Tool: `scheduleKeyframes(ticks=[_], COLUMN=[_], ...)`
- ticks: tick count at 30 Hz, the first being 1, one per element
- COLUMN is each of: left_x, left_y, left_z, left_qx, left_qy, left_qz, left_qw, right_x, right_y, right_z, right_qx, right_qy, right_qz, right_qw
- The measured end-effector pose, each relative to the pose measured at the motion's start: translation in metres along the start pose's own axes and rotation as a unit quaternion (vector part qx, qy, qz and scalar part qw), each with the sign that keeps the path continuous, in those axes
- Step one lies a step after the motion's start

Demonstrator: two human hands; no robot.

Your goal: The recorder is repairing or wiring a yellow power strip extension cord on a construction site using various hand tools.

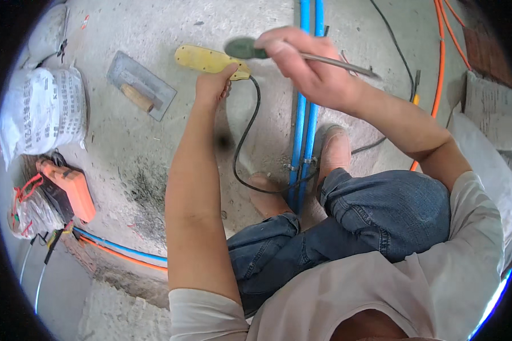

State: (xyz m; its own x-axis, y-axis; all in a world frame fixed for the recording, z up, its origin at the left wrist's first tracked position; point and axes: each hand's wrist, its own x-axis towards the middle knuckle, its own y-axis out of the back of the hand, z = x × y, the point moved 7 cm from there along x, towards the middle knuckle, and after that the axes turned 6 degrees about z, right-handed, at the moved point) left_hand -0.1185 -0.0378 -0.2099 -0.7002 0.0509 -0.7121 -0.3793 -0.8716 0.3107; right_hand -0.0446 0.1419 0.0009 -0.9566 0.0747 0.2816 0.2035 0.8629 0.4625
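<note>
My left hand [214, 85] grips the right end of a long yellow power strip [202, 58], its thumb on top. Small dark dots line the strip's edges, and a black cable [243, 139] leaves that end, curving toward my feet. My right hand [310, 65] is closed around a screwdriver where handle and shaft meet. Its dark green handle [244, 48], a little blurred, points left over the strip's right part. The metal shaft [341, 63] sticks out to the right, away from the strip. Whether the handle touches the strip, I cannot tell.
Left of the strip lies a trowel [153, 88] with a wooden grip. Blue pipes [300, 131] run along the concrete floor between my shoes. A white sack [42, 111] and an orange-and-black tool [74, 190] stand at far left. An orange hose [441, 62] lies at right.
</note>
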Motion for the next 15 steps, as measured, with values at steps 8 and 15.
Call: scheduleKeyframes(ticks=[8,15], left_x=[0.021,0.027], left_y=[-0.008,0.011], left_z=[-0.016,-0.035], left_qx=[-0.043,0.027], left_qy=[0.058,-0.083], left_qz=[-0.009,0.06], left_qw=[0.997,0.994], right_x=[-0.024,-0.006], right_y=[-0.073,-0.022], right_z=[0.089,-0.002], right_qx=[-0.04,0.104], right_qy=[-0.014,0.002], right_qz=[-0.112,-0.034], right_qw=[0.993,0.994])
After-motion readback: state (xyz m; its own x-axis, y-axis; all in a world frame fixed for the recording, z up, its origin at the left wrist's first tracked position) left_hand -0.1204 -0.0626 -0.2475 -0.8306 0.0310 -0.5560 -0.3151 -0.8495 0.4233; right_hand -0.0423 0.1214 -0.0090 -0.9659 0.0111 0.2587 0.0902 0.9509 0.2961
